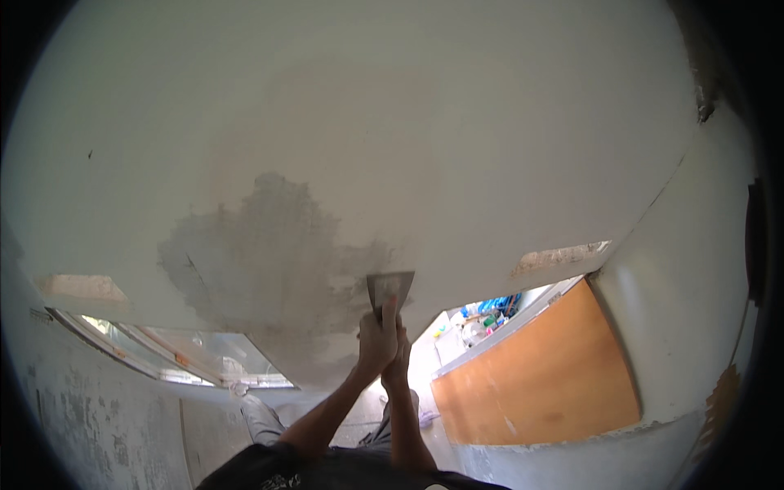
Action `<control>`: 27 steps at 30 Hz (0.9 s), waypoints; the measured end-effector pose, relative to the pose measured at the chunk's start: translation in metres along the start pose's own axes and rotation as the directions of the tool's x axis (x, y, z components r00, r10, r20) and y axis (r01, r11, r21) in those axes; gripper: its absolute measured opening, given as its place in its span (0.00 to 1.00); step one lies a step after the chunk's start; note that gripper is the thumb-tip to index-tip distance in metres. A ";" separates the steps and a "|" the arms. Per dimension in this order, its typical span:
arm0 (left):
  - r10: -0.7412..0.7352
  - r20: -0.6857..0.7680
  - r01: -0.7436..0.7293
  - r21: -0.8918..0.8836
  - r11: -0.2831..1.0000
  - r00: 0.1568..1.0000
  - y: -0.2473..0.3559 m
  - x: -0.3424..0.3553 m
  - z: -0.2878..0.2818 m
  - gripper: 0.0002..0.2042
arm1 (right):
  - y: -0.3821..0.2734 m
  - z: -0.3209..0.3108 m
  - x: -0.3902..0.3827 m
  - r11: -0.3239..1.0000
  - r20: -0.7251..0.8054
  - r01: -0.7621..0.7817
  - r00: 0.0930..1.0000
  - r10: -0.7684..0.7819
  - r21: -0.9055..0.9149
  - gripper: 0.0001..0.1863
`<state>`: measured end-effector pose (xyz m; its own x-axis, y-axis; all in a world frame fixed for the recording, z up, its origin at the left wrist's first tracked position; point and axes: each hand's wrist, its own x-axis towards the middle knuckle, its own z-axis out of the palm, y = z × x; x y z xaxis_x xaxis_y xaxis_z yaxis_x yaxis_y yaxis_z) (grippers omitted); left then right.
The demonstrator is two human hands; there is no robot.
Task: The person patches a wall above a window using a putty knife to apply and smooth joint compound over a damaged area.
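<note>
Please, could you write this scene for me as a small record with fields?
Tool: scraper, flat blade upward in view
Left grip: closed on the scraper's handle
Right grip: close against the left one; its hold partly hidden
Surface: pale surface with darker grey patch, mostly left of the blade
Lower left: window
Lower right: orange-brown panel

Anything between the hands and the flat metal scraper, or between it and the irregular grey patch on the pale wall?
Nothing visible. The left hand grips the flat metal scraper, the right hand close beside; no object shows between scraper and irregular grey patch.
</note>
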<state>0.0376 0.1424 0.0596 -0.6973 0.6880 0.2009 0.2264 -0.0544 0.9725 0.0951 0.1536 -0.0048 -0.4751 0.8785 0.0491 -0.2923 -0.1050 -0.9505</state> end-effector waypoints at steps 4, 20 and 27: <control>-0.032 -0.048 0.035 0.074 0.997 0.998 -0.053 -0.016 -0.004 0.29 | 0.035 -0.004 -0.016 0.997 0.006 -0.069 0.998 0.070 -0.041 0.25; -0.355 0.005 0.352 -0.149 0.924 0.935 -0.010 -0.026 -0.021 0.27 | 0.012 0.011 -0.026 0.989 -0.097 0.029 0.994 -0.044 -0.144 0.29; 0.004 -0.035 -0.007 -0.082 0.997 0.999 -0.021 -0.012 -0.022 0.24 | 0.003 0.032 -0.020 0.980 -0.027 0.079 0.996 -0.085 -0.183 0.32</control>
<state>0.0265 0.1198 0.0393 -0.7197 0.6621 0.2089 0.1747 -0.1185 0.9775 0.0769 0.1206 0.0011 -0.4255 0.8968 0.1215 -0.1724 0.0514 -0.9837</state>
